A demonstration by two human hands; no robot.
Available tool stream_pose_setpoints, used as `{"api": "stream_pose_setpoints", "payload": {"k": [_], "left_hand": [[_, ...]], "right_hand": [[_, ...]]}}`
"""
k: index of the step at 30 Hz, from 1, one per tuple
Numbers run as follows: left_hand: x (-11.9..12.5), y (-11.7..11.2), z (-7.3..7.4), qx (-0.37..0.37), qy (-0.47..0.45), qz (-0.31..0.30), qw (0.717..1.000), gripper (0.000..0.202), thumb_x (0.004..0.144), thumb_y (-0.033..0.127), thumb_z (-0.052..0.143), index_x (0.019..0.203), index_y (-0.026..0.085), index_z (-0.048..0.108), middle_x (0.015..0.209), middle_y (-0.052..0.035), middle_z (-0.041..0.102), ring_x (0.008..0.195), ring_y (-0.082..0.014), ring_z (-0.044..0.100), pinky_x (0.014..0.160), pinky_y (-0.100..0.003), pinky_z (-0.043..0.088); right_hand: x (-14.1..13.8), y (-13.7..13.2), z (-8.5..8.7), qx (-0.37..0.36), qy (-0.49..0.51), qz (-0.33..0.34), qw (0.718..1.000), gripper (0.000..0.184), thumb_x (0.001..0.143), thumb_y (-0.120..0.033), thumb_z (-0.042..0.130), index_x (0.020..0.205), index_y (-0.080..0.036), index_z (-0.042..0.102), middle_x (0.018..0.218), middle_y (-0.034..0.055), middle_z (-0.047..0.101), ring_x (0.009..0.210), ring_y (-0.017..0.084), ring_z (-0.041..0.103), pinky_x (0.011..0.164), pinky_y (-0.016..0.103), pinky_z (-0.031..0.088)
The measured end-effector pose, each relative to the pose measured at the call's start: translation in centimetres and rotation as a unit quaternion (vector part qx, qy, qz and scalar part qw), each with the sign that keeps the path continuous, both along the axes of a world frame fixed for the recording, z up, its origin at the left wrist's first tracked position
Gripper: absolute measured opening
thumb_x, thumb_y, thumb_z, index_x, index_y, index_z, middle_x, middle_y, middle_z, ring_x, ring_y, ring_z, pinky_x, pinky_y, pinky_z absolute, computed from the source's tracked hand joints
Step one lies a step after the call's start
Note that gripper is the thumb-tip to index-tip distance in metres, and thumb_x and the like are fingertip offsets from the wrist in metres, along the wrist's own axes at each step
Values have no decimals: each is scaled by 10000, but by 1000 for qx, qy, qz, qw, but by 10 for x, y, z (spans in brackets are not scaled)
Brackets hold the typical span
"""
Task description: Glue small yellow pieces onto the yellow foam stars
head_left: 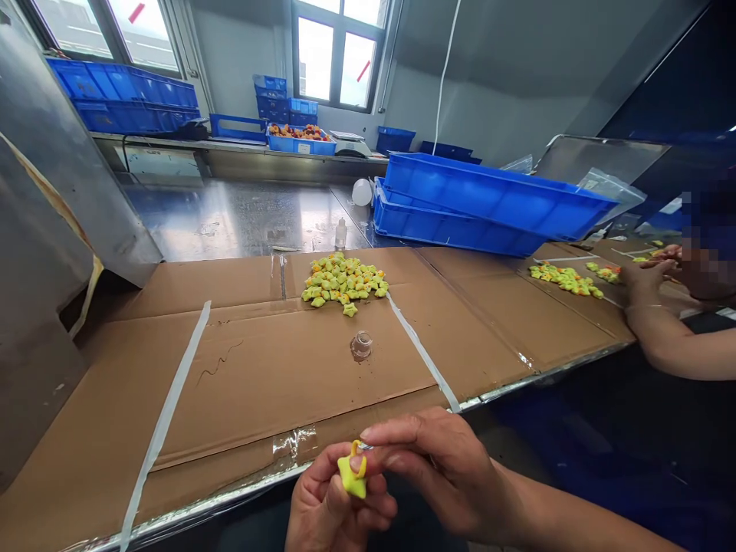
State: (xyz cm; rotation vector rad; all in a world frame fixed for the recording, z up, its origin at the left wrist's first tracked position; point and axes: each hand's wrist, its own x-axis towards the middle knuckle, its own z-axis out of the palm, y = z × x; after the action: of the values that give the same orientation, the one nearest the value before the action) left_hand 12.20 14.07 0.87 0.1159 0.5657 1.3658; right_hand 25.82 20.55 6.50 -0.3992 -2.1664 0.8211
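Observation:
Just past the table's front edge, my left hand (333,502) pinches a small yellow-green star (353,479) between thumb and fingers. A yellow-orange loop (362,468) shows on the star's upper side. My right hand (437,468) comes in from the right, its fingertips closed together at the loop. A tiny silvery bit shows at those fingertips, too small to name. On the cardboard ahead lies a pile of similar stars (342,280), with a single star (350,310) in front of it. Nearer to me is a small clear cup (362,345) in a dark wet-looking patch.
Cardboard (258,383) with white tape strips covers the table. Behind the pile stands a small clear bottle (340,233). Large stacked blue crates (460,207) sit at the back right. At right, another person's arm (661,330) works near more stars (566,278). A metal panel (51,268) rises at left.

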Motion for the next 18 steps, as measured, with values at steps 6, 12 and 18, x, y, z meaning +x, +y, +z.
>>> {"api": "stream_pose_setpoints", "payload": {"k": [6, 12, 18], "left_hand": [[2, 2, -2, 18, 66, 96, 993, 336, 400, 271, 915, 683, 216, 744, 635, -38, 762, 525, -139, 699, 504, -153, 546], [10, -4, -7, 34, 255, 302, 918, 290, 485, 181, 882, 723, 207, 719, 747, 13, 779, 682, -148, 726, 685, -175, 582], [14, -6, -10, 118, 401, 389, 821, 239, 593, 126, 816, 805, 184, 721, 824, 6, 770, 735, -148, 715, 699, -167, 581]], "right_hand": [[1, 6, -19, -115, 41, 12, 992, 246, 1018, -235, 408, 1244, -202, 499, 950, 37, 724, 513, 79, 569, 497, 171, 479], [3, -15, -18, -9, 27, -73, 997, 347, 929, -34, 431, 1232, -182, 509, 1028, 32, 701, 901, 127, 650, 815, 212, 494], [-1, -27, -16, 29, -32, -61, 997, 333, 913, -20, 444, 1214, -117, 546, 815, 51, 665, 579, 141, 557, 555, 253, 439]]}}
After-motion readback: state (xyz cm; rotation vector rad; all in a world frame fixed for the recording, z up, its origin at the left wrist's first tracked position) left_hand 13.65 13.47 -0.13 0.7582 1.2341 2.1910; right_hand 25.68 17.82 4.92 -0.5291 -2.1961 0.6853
